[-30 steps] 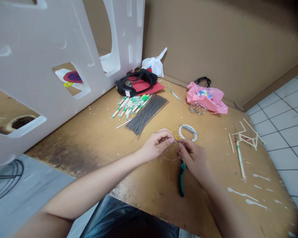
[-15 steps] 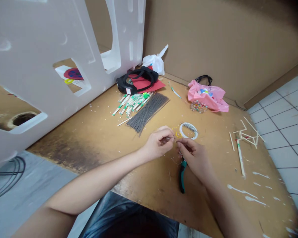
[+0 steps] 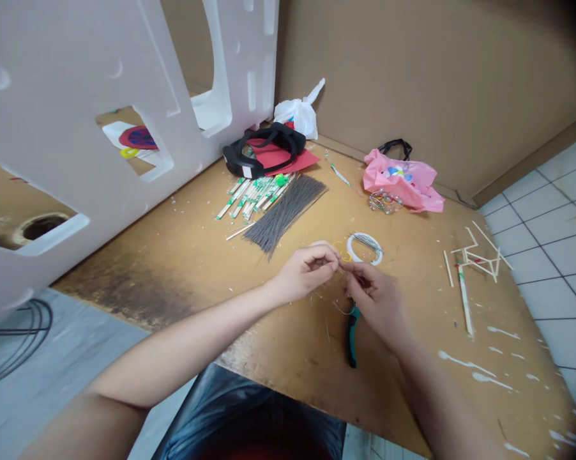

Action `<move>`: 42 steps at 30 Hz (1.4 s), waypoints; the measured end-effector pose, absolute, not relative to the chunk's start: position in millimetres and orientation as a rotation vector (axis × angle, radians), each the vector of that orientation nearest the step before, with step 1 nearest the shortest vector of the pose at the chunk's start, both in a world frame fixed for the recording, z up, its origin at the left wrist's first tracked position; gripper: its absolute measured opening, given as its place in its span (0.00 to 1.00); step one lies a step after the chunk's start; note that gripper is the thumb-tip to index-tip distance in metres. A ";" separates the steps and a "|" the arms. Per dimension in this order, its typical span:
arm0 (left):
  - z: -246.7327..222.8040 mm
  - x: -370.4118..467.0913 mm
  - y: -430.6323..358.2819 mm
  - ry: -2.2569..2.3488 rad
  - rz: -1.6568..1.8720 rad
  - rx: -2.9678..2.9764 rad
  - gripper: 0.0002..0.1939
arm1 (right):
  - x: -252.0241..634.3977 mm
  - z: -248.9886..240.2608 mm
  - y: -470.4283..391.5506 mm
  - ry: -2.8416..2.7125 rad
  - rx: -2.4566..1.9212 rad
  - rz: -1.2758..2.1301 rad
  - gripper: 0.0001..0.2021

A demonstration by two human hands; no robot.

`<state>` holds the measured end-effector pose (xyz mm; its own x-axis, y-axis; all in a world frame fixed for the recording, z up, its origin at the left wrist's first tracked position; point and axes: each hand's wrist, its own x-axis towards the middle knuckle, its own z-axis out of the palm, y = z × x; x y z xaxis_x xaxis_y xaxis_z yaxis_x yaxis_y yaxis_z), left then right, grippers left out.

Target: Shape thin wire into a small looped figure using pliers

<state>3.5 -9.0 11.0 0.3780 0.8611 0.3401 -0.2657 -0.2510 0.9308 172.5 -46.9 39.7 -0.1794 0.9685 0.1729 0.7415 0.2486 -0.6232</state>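
Observation:
My left hand [image 3: 310, 271] and my right hand [image 3: 374, 297] meet fingertip to fingertip above the table, both closed in a pinch. Between them runs a thin wire [image 3: 349, 312], which loops down below the fingers; its ends are hidden in the grips. Pliers with teal and black handles [image 3: 352, 338] lie just under my right hand, their jaws covered by it. Beyond the fingertips sit a white ring [image 3: 378, 259] with short grey wires across it and a thin yellow loop [image 3: 341, 250].
A bundle of grey wires [image 3: 288, 214], wrapped sticks [image 3: 233, 201] and a black headset [image 3: 242, 167] lie farther back on the left. A pink bag [image 3: 424, 191] is back right, near a joined stick frame [image 3: 482, 263]. A white plastic panel [image 3: 101, 57] stands at left.
The hands have shifted slightly, with the fingertips pressed closer together. The wire loop below them now hangs in a different curve, stretching farther left. The view has tilted a little.

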 end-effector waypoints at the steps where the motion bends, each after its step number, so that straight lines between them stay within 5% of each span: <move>1: 10.8 3.5 -8.4 0.556 1.144 1.378 0.08 | 172.6 40.1 -47.1 -1.984 -1.548 0.547 0.15; 34: 19.7 1.5 -13.1 0.781 1.214 1.548 0.10 | 174.5 32.3 -54.8 -1.860 -1.605 0.691 0.18; 42: 17.5 0.4 -8.3 0.843 1.328 1.634 0.09 | 218.6 9.7 -100.8 -2.197 -1.897 -0.093 0.22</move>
<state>0.4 -8.3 17.5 0.2100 0.8885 0.4081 -0.0088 -0.4157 0.9095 218.6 -100.8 9.7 -0.1304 0.9669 0.2193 0.9820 0.1565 -0.1061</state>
